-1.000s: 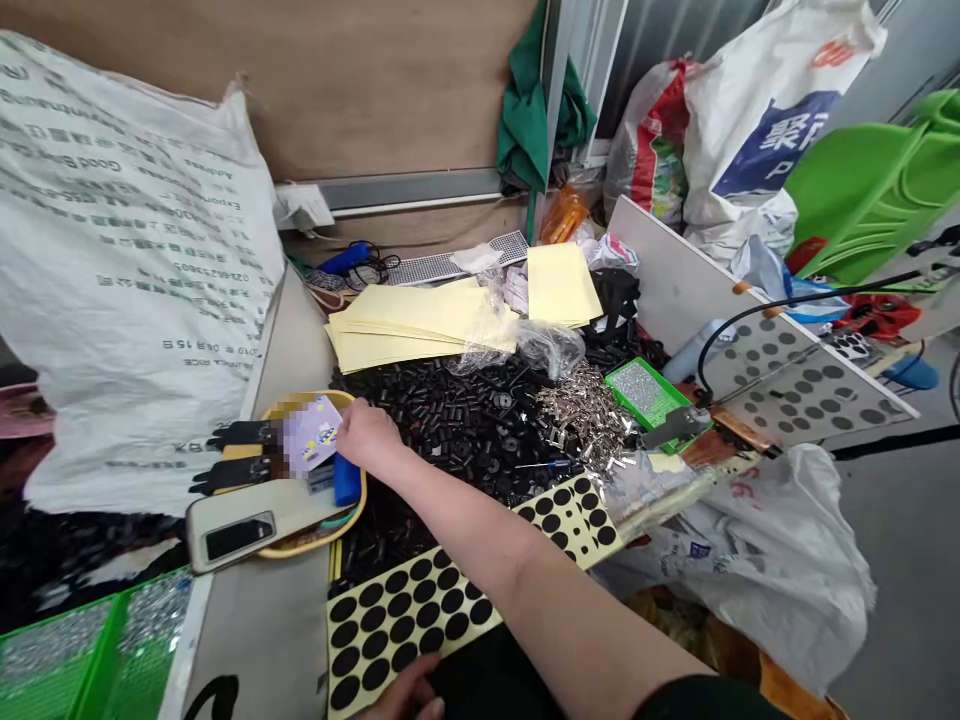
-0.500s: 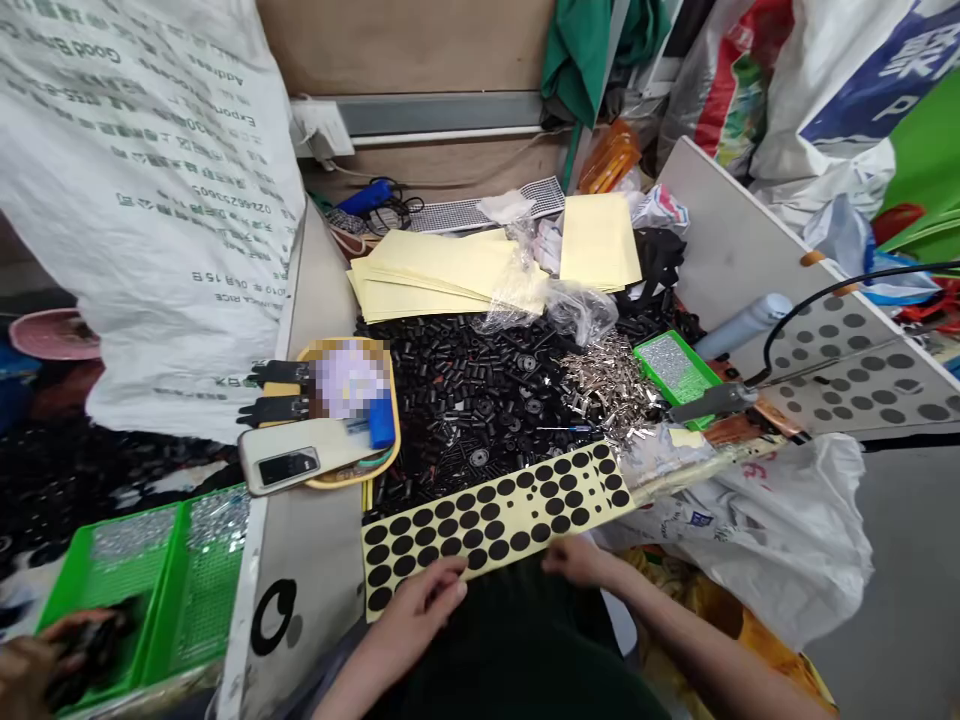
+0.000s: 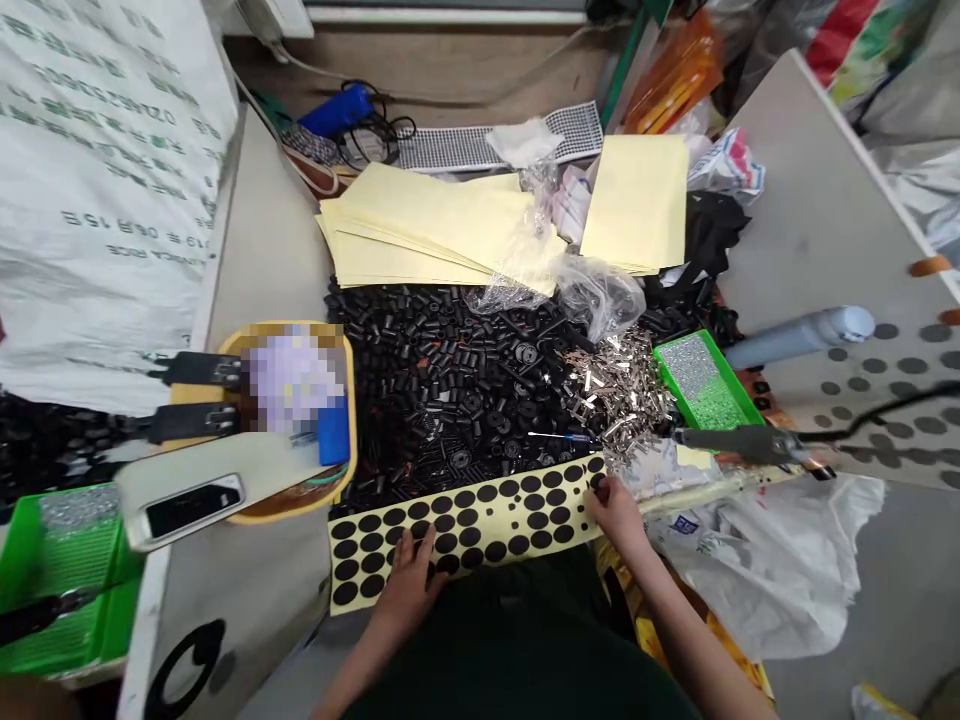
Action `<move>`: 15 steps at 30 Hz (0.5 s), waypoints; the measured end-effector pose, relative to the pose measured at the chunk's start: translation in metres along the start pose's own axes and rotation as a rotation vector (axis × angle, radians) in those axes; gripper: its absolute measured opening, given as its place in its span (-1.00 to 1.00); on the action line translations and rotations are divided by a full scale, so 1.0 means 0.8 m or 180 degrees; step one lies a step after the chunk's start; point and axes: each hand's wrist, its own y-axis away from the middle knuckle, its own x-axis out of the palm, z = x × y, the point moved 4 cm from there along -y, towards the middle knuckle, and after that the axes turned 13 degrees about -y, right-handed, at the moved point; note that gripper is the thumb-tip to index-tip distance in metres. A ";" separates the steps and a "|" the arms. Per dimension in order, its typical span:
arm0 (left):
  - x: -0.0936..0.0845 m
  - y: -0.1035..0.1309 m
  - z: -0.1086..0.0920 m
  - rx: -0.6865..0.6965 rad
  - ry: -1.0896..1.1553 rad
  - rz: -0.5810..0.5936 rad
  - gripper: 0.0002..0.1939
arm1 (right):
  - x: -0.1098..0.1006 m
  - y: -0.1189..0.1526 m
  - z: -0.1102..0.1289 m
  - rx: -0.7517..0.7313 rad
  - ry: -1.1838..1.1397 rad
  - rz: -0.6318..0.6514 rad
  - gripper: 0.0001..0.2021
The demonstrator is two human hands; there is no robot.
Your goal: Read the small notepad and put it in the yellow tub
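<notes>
A long pale-yellow sheet of round black stickers (image 3: pixel 499 512) lies across the front of the work area, with bare gaps where some dots are absent. My left hand (image 3: pixel 409 580) rests on its left half, fingers stretched out and slightly apart over the dots. At the sheet's right end, my right hand (image 3: pixel 618 515) has its thumb and fingers drawn together against the last column of stickers. Whatever sits between those fingertips is hidden. Just behind the sheet lies a thin screwdriver (image 3: pixel 562 436).
Loose black parts (image 3: pixel 450 370) and a heap of metal pieces (image 3: pixel 619 390) cover the middle. A green tray (image 3: pixel 709 380) and a grey-handled corded tool (image 3: pixel 731 440) are right. A yellow basket (image 3: pixel 351 400) with a phone (image 3: pixel 195 507) stands left. Yellow sheets (image 3: pixel 427 225) lie behind.
My right hand has moved from the sheet's lower edge to its right end. My left hand has shifted onto the dots with its fingers stretched. The view has tilted down.
</notes>
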 end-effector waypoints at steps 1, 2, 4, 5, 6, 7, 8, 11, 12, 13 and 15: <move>0.002 -0.001 -0.002 -0.0052 0.0021 0.0053 -0.29 | 0.002 -0.002 0.001 0.0010 0.0005 0.0076 -0.79; 0.003 -0.001 -0.004 -0.0105 0.0052 0.0112 -0.30 | 0.004 -0.004 0.002 0.0013 0.0003 0.0164 -0.77; 0.009 0.001 -0.007 -0.0190 0.0128 0.0260 -0.30 | 0.004 -0.008 0.005 -0.0025 -0.0015 0.0383 -0.78; 0.011 0.002 -0.009 -0.0210 0.0198 0.0291 -0.30 | 0.001 -0.012 0.007 -0.0062 -0.0024 0.0496 -0.80; 0.013 0.004 -0.009 -0.0231 0.0297 0.0240 -0.29 | -0.003 -0.016 0.008 -0.0098 -0.0029 0.0588 -0.80; 0.013 0.006 -0.009 -0.0265 0.0415 0.0091 -0.29 | -0.010 -0.020 0.008 -0.0123 -0.0027 0.0646 -0.80; 0.011 0.008 -0.006 -0.0341 0.0542 -0.0157 -0.29 | -0.017 -0.026 0.007 -0.0131 -0.0015 0.0660 -0.79; 0.003 0.016 0.011 -0.0790 0.0792 -0.1149 -0.27 | -0.041 -0.041 -0.003 -0.0113 0.0041 0.0450 -0.76; 0.001 0.017 0.017 -0.0955 0.0801 -0.1412 -0.26 | -0.047 -0.044 -0.007 -0.0112 0.0049 0.0330 -0.75; -0.001 0.017 0.024 -0.1102 0.0791 -0.1621 -0.22 | -0.052 -0.046 -0.013 -0.0118 0.0046 0.0198 -0.74; 0.000 0.013 0.035 -0.1291 0.0803 -0.1876 -0.13 | -0.059 -0.048 -0.025 -0.0154 0.0019 -0.0077 -0.71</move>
